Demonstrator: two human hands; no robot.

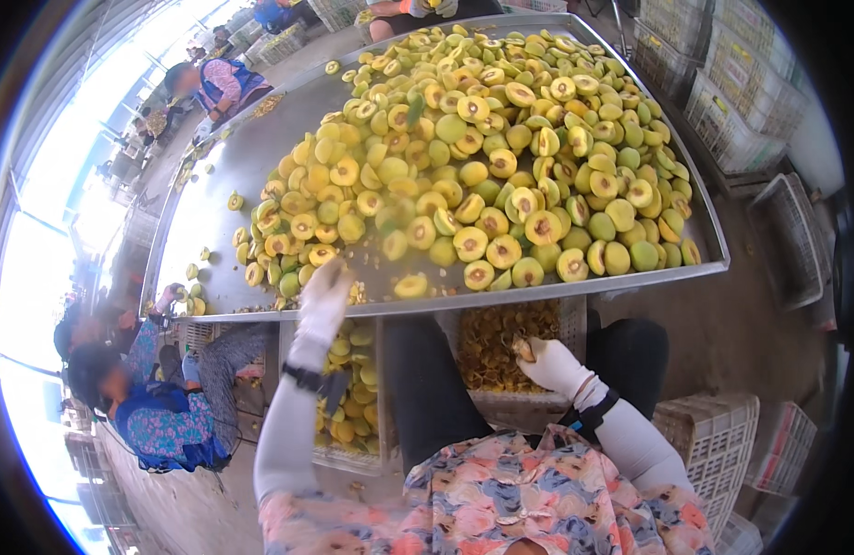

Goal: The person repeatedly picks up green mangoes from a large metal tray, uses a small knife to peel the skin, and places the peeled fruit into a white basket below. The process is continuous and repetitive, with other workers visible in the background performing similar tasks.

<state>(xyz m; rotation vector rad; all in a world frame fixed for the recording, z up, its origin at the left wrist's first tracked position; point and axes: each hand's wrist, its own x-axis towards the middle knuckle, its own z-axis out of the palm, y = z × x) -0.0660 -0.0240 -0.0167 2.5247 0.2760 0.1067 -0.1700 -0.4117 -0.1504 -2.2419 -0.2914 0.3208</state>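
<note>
My left hand (326, 284), in a white glove and blurred by motion, is over the front edge of a metal table (233, 177). Its fingers are beside the near end of a heap of halved yellow-green stone fruit (468, 187); whether they grip a piece is unclear. A lone fruit half (410, 286) lies to the right of this hand. My right hand (555, 368), gloved with brownish fingertips, is curled above a crate (573, 326) of brown pits and scraps (507, 343). Any small thing between its fingers cannot be made out.
Below my left forearm stands a crate (380, 395) of fruit halves. More plastic crates (708, 444) are at my right, with stacked ones (739, 104) behind. People work at the table's left side (226, 87), near left (167, 416) and far edge (427, 7).
</note>
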